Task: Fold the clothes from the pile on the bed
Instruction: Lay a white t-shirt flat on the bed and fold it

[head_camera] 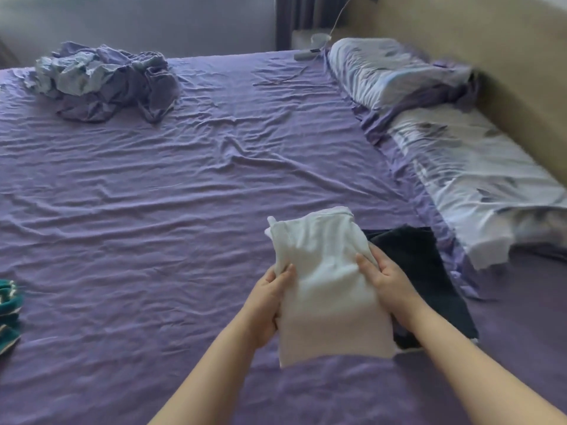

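Observation:
A folded white garment [325, 277] is held just above the purple bed sheet [184, 185] at the near right. My left hand [270, 305] grips its left edge and my right hand [386, 280] grips its right edge, thumbs on top. A dark folded garment [429, 271] lies flat on the sheet right beside and partly under the white one. A crumpled pile of purple and pale blue clothes [104, 78] sits at the far left of the bed. A teal garment [9, 314] shows at the left edge.
Two pillows in pale leaf-print cases [380, 69] [478, 182] lie along the right side against a beige headboard [497, 50]. A small white object with a cord [319, 39] sits past the bed's far edge. Dark curtains hang behind it.

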The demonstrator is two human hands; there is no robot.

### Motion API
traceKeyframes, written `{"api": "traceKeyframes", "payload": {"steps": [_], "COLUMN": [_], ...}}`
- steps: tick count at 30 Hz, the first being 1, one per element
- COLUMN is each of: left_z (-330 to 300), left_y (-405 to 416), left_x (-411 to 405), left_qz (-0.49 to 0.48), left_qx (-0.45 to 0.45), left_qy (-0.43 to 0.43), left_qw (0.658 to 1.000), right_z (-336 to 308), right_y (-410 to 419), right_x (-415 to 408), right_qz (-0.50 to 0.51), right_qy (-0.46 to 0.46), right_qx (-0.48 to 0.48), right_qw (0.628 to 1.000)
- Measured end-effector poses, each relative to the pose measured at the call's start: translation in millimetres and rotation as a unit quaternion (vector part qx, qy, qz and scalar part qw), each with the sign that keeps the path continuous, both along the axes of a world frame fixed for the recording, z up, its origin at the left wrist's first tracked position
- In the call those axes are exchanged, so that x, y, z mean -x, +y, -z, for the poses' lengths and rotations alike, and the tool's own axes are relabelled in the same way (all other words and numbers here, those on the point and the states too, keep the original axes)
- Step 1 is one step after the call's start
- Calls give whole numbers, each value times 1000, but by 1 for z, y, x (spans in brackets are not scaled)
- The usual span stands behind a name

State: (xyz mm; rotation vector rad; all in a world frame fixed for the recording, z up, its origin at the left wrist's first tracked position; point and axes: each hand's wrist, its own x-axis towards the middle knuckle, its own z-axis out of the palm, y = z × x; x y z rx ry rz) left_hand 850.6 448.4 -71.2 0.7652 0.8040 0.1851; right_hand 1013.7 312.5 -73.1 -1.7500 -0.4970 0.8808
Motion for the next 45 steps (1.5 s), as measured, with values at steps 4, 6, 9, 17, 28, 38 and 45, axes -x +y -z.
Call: {"api": "traceKeyframes", "payload": {"steps": [4,6,9,17,28,38,45], "left_z": [-1,4,20,80,108,155,118], "left_y": [-52,-73,-100,-134,-126,-109,-122], "left_x": [-73,-106,-147,-182,-186,-187,-173], "left_qz": [33,42,54,169,423,421,434], "left_qx": [19,24,23,-339,-717,-672,-641], "left_qy": [-14,-16,2,156,203,225,252], "left_qw": [999,999,998,912,516,566,582], "right_z": [-7,-6,5,92,108,161,124], "right_y": [-57,-79,-106,-132,-121,-116,-103], "right_x": [-68,-98,-138,-178,-151,-163,-134], "right_qz": [15,24,38,24,-133,-164,-138], "right_qy": [-51,-73,-87,-182,-457,-359,-385], "right_qx": [22,39,77,234,273,406,453], "right_qw": [998,996,992,955,836,824,792]}}
